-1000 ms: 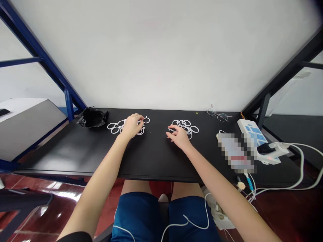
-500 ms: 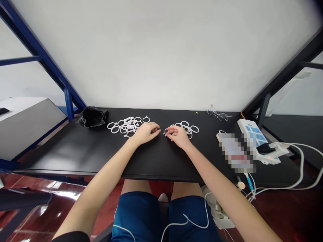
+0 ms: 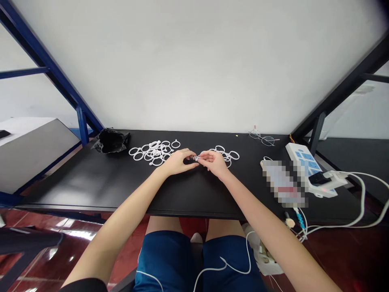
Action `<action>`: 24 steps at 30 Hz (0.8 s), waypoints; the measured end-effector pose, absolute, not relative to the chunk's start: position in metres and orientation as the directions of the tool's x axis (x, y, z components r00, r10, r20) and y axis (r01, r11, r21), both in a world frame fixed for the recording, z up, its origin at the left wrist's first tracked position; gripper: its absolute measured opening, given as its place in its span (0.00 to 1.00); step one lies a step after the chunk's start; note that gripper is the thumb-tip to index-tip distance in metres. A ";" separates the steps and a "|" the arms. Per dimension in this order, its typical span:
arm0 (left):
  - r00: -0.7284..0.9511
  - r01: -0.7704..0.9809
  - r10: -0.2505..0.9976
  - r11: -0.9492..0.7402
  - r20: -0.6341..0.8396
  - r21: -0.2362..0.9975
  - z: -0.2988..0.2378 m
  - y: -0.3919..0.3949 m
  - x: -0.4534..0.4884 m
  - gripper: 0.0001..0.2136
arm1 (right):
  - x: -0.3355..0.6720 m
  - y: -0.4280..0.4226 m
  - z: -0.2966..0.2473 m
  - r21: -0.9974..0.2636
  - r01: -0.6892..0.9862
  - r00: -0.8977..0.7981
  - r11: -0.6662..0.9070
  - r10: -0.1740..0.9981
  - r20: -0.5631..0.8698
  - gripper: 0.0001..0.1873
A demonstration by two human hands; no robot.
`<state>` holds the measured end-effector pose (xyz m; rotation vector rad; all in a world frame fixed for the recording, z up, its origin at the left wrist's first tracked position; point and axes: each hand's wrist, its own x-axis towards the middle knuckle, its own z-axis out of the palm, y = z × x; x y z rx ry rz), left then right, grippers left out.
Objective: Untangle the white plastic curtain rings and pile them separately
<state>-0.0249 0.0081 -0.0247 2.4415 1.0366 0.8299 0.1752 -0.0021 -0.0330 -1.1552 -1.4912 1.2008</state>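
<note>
My left hand (image 3: 177,162) and right hand (image 3: 215,163) meet over the middle of the surface (image 3: 91,182), fingers of both pinched on one white ring (image 3: 196,158), between the left ring pile (image 3: 153,151) and the right ring pile (image 3: 227,154). Open black surface lies toward the near edge.

Even, bright diffuse lighting with soft shadows; glare on the red floor (image 3: 69,233) at lower left, strong wide-angle bowing of the frame beams (image 3: 45,67) at the edges, one patch pixelated, focus otherwise sharp.
</note>
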 end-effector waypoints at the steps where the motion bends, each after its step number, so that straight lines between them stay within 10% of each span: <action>1: 0.557 0.516 0.744 -0.658 0.369 0.548 -0.025 0.007 -0.024 0.18 | 0.175 -0.002 -0.031 -0.996 0.061 -0.174 0.070 0.983 0.059 0.14; 7: 0.516 0.438 0.758 -0.633 0.399 0.638 -0.031 0.010 -0.019 0.15 | 0.180 0.002 -0.023 -0.967 -0.224 -0.156 -0.120 0.984 -0.086 0.14; 24: 0.454 0.398 0.861 -0.426 0.230 0.812 -0.034 0.015 -0.021 0.10 | 0.172 -0.007 -0.021 -0.999 -0.002 -0.226 0.038 0.973 0.037 0.14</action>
